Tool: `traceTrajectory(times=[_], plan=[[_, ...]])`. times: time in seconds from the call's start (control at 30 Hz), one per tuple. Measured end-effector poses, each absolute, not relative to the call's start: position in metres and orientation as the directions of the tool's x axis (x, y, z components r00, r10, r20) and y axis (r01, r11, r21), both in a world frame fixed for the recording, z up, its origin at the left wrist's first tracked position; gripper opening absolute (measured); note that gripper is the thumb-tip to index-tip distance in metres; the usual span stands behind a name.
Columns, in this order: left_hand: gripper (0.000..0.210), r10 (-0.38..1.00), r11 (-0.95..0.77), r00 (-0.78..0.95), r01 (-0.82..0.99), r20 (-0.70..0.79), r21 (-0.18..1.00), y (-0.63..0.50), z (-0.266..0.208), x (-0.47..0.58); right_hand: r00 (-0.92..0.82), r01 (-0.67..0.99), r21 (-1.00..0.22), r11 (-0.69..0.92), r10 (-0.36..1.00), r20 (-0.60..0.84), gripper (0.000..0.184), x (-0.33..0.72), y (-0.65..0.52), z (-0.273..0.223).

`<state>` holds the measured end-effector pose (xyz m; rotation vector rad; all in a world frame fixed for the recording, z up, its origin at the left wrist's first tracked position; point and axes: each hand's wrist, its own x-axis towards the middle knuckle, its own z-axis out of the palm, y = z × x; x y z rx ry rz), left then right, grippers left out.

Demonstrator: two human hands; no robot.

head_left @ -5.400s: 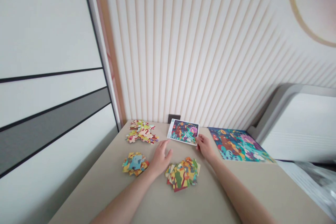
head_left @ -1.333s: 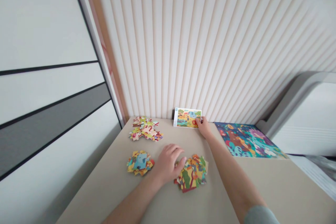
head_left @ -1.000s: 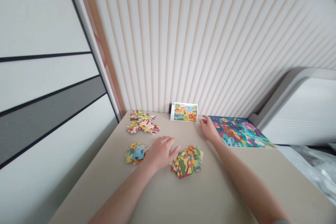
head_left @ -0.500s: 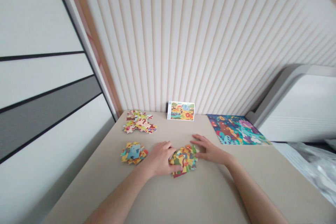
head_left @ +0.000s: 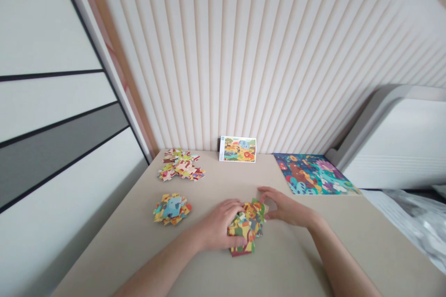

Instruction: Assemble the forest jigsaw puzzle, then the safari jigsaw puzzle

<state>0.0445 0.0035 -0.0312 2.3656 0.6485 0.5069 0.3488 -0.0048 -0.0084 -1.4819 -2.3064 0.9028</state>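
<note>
A loose pile of colourful jigsaw puzzle pieces [head_left: 246, 229], yellow, green and orange, lies on the table between my hands. My left hand [head_left: 223, 225] curls round its left side, with the thumb on the lower pieces and the fingers along the upper left edge. At the right edge, my right hand [head_left: 284, 206] has thumb and fingers bent about the outer pieces, touching them. Left of my left hand sits a second pile of puzzle pieces [head_left: 172, 209], with a blue piece on top. Some fingertips are hidden by the pieces.
A third heap of puzzle pieces [head_left: 183, 165] lies at the back left of the table [head_left: 223, 181]. A picture card [head_left: 239, 149] leans upright near the ribbed wall. An assembled-looking dark blue picture [head_left: 315, 174] lies at the back right, near a grey-white panel [head_left: 393, 144].
My hands and the pile between them are lower in the view. My right hand has closed in on the pile's right edge. The view itself has shifted slightly.
</note>
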Motion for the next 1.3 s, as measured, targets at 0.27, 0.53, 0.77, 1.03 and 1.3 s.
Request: traceTrajectory(times=[0.27,0.53,0.77,1.03,1.3], plan=[[0.074,0.525,-0.687,0.835,0.302,0.166,0.661,-0.001,-0.026,0.044,-0.378,0.755,-0.571,0.322,0.926,0.023,0.04,0.36,0.004,-0.017],[0.067,0.522,-0.711,0.829,0.294,0.201,0.639,-0.002,-0.023,0.043,-0.382,0.801,-0.478,0.36,0.923,0.055,0.047,0.353,0.007,-0.029],[0.038,0.589,-0.6,0.794,0.306,0.148,0.739,0.004,-0.024,0.04,-0.386,0.714,-0.631,0.303,0.923,0.006,0.046,0.364,0.007,-0.02],[0.023,0.75,-0.427,0.648,0.32,0.133,0.846,0.011,-0.021,0.042,-0.348,0.617,-0.765,0.183,0.936,-0.057,0.039,0.376,0.007,-0.01],[0.03,0.861,-0.2,0.504,0.216,0.067,0.956,0.029,-0.043,0.04,-0.099,0.712,-0.666,0.223,0.971,0.219,0.045,0.379,0.025,-0.033]])
